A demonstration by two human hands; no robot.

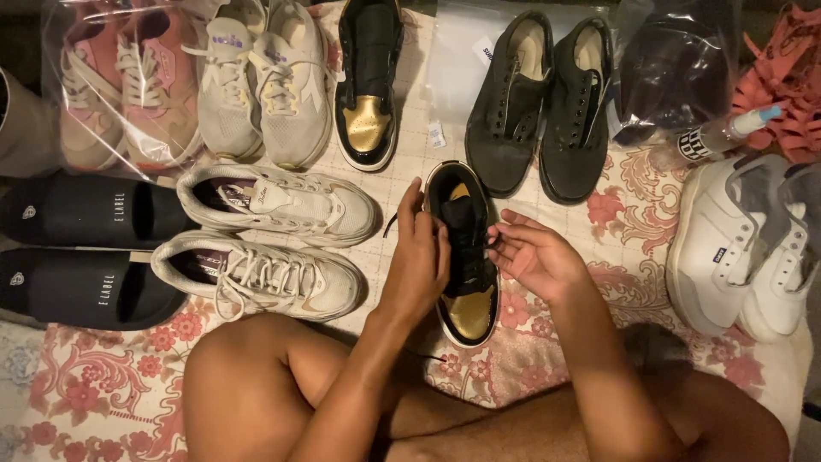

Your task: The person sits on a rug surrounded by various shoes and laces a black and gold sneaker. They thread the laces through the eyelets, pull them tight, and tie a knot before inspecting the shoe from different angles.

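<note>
Fingers: the left hand (419, 257) had its fingers (412, 204) pinched narrow on a black lace (392, 224) at the near side of the black-and-gold shoe (466, 257); the right hand (534, 255) lay palm-up with fingers (523, 224) loosely curled, their tips at the laces on the shoe's other side, and whether they gripped anything could not be told.
Shoe in hand: it lay on the flowered cloth (633, 282) in front of the person's crossed legs, gold toe toward the person, opening away.
Step, as judged: lacing or tightening along the eyelets, about mid-shoe.
Next move, as judged: it called for both hands to draw the lace ends evenly while the shoe stayed flat.
Black-and-gold shoes: two, the second one (368, 81) standing apart at the top.
White trainers beside the left hand: two (278, 201).
Pale trainers at the top: two (261, 81).
Pink trainers in a clear bag: two (120, 85).
Dark slip-ons at the left edge: two (81, 248).
Black unlaced shoes at the top right: two (539, 103).
White-and-grey shoes at the right: two (740, 244).
Small bottle with a pale cap: one (727, 133), lying near a dark bagged thing that was too dim to name.
</note>
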